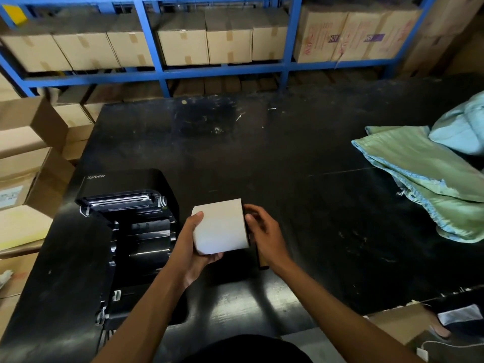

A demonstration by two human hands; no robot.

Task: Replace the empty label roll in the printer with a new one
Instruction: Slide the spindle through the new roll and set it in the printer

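The left hand (195, 247) cups a smooth white cylindrical label roll (220, 226) from below, thumb on top. The right hand (264, 231) pinches its dark end with curled fingers. Just left, a glossy black plastic printer (131, 213) lies open on the scuffed black bench (288, 158). Woven green sacks (424, 179) are piled far right.

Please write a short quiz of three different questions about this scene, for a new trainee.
1. True or false: the printer lid is closed.
2. Which hand cups the label roll from below? A) left hand B) right hand
3. What lies at the right end of the black table?

Key: 1 false, it is open. 2 A. 3 Green and blue woven sacks.
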